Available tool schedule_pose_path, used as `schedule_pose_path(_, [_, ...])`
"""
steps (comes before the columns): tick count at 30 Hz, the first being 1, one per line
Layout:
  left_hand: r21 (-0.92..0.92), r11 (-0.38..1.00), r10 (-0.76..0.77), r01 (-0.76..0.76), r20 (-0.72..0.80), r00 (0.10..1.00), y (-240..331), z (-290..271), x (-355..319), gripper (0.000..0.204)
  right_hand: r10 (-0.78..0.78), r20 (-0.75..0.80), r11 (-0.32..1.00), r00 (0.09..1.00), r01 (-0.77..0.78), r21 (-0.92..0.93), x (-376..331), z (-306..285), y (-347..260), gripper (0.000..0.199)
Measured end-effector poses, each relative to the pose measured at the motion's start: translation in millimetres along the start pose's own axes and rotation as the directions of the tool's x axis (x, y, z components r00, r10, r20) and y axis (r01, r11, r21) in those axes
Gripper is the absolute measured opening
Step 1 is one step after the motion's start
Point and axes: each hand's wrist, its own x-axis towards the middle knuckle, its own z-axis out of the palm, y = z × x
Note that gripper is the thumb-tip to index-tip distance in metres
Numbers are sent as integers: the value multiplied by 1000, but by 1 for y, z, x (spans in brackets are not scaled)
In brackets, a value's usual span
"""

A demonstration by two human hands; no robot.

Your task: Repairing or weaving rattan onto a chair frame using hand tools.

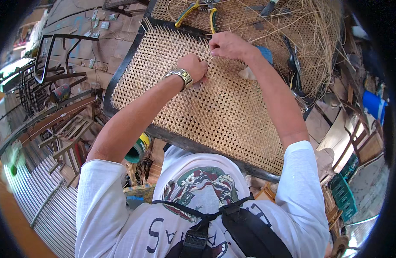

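A woven cane panel (pixel 232 116) in a dark frame (pixel 193 144) lies in front of me, with loose strand ends (pixel 172 32) sticking out along its far edge. Near that edge my right hand (pixel 229 45) is closed in a pinch, at a thin cane strand. Just left of it and closer to me, my left hand (pixel 193 68) rests over the weave with fingers curled; whatever is in them is hidden. A watch (pixel 183 78) circles my left wrist. Beyond my hands lie hand pruners (pixel 200 10) with yellow-and-green handles.
Long loose cane strands (pixel 309 38) tangle over another cane surface at the far right, beside a dark tool (pixel 292 64). Chair frames (pixel 56 56) stand at the left. A green can (pixel 137 148) sits below the panel's near edge. A blue object (pixel 374 105) lies at far right.
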Motion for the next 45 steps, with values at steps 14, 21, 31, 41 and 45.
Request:
schedule_pose_path(14, [422,898,113,-125,55,992,2,-23,9,62,145,-69,988,987,-141,60,-15,5,-28,15])
schedule_pose_path(21, [359,933,61,10,-185,981,-114,-99,-100,54,0,-181,995,983,18,94,-28,17,-30,20])
schedule_pose_path(31, [43,867,462,-496,-438,771,-75,-63,-104,41,47,-328,986,944,8,166,-31,52,-66,8])
schedule_pose_path(41, [333,853,442,-401,-56,895,-78,-52,-30,27,37,-309,992,950,3,126,-15,62,-114,30])
schedule_pose_path(45, [354,794,534,-494,-18,845,-147,-85,-59,27,137,-243,946,960,-54,320,16,81,-187,28])
